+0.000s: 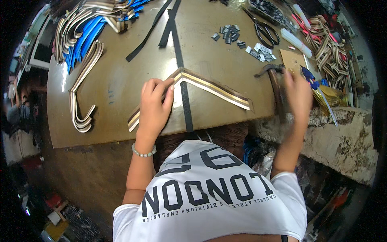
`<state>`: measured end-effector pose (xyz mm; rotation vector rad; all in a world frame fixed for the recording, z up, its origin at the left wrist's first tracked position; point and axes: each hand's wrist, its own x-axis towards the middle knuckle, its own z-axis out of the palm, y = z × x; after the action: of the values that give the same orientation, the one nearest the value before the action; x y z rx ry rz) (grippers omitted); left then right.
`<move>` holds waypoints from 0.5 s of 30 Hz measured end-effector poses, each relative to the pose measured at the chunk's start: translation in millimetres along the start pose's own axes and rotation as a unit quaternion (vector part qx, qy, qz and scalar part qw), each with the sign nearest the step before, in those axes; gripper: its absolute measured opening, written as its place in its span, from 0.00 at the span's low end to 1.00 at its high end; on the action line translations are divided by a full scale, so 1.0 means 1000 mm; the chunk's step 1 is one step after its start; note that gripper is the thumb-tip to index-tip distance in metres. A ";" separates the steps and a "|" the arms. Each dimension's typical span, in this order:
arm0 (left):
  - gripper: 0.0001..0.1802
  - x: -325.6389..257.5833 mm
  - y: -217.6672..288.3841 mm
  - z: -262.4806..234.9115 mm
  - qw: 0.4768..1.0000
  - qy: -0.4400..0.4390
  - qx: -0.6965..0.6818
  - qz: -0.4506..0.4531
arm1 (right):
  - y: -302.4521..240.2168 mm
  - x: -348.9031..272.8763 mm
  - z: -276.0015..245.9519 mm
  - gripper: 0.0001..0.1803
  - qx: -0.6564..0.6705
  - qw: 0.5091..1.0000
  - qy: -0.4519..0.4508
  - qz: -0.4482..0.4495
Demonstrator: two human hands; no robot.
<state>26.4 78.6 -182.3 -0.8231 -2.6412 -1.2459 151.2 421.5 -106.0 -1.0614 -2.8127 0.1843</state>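
Note:
A striped strip (217, 89) in brown, tan and white lies bent into a peak near the table's front edge. A black strap (186, 103) passes under the peak, running from the far edge to the front. My left hand (154, 99) grips the strip's left arm close to the peak, index finger and thumb at the fold. On the right, my right hand (299, 94) is smeared by motion. It is beside a hammer (275, 86) with a dark head and wooden handle, and near a blue glue gun (308, 76). Whether it holds anything is unclear.
Bundled striped strips (84, 86) lie at left, with blue pieces (86, 38) behind. Small black-and-white labels (229, 34), black-handled scissors (266, 34) and white glue sticks (296, 42) sit at far right. More striped strips (326, 46) heap beyond a brown card (292, 59).

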 end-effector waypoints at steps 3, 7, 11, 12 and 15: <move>0.09 -0.002 -0.003 0.002 1.000 0.018 -0.009 0.009 | -0.082 0.043 0.043 0.21 0.202 0.883 0.039 -0.421; 0.07 -0.004 -0.005 0.002 1.000 0.020 -0.018 0.009 | -0.123 0.104 0.104 0.18 0.111 0.851 0.059 -0.510; 0.07 -0.003 -0.004 0.000 1.000 0.016 -0.023 0.002 | -0.134 0.103 0.089 0.18 0.029 0.875 0.017 -0.484; 0.07 -0.005 -0.002 -0.001 1.000 0.017 -0.022 0.004 | -0.138 0.091 0.077 0.18 0.002 0.890 -0.003 -0.456; 0.06 -0.012 0.003 -0.007 1.000 -0.004 -0.017 -0.003 | -0.140 0.030 0.039 0.14 0.236 0.881 -0.030 -0.409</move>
<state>37.3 70.3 -179.4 -0.8277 -2.6375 -1.2957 31.5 334.8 -120.2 0.2572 -2.7550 0.7457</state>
